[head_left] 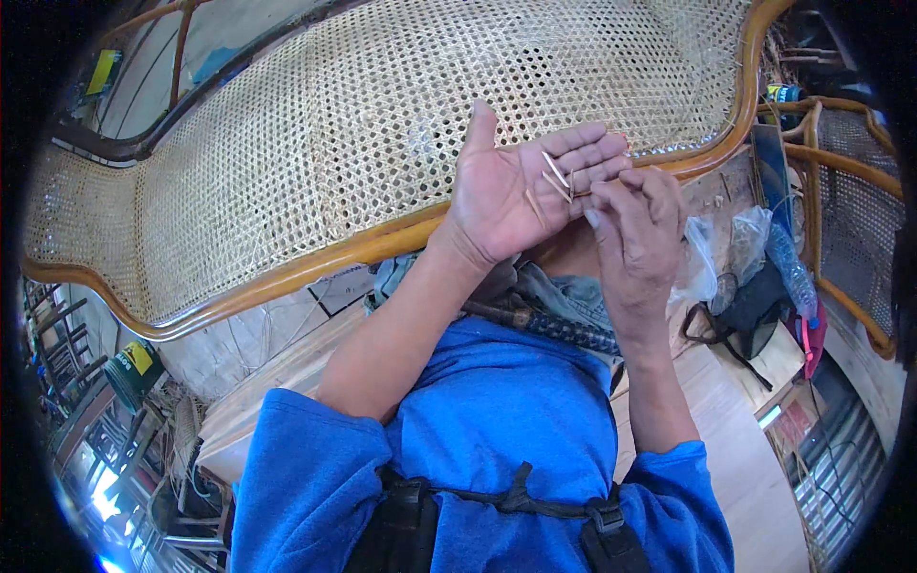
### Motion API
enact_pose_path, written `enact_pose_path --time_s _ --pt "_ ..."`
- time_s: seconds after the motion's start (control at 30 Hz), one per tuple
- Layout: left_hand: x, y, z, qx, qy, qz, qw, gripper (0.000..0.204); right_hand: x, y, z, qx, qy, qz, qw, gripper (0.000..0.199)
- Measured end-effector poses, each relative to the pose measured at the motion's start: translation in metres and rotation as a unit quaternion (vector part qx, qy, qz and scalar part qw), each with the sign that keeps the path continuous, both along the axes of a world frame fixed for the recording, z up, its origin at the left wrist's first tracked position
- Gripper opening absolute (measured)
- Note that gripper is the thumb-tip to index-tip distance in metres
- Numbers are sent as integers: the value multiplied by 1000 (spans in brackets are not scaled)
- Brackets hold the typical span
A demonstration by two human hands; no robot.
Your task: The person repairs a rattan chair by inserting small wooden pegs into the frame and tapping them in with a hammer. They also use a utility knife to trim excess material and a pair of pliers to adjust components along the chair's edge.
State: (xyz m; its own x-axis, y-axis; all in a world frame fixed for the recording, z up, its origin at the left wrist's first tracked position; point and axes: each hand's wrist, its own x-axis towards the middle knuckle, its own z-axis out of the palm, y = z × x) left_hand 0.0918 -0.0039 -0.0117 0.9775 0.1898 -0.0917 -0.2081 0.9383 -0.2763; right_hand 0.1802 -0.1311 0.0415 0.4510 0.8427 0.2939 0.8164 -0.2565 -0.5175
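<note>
Thin wooden slivers lie loose across the upturned left hand, its grip released, so a tilt or nudge could spill them. The right hand curls beside them; whether it grasps one, I cannot tell. Strays might lodge in the cane webbing.

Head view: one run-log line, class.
left hand: open, palm up, small sticks on it | right hand: fingers bent near sticks, grip unclear | cane panel: beyond hands
</note>
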Motion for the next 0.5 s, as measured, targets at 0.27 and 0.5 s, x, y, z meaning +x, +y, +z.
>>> enact_pose_path --time_s 0.27,0.5 --pt "-2 2 5 54 25 10 998 108 -2 5 0 38 -11 -9 999 21" --pt "-1 -13 12 76 84 -20 993 103 4 21 9 -5 -17 30 999 14"
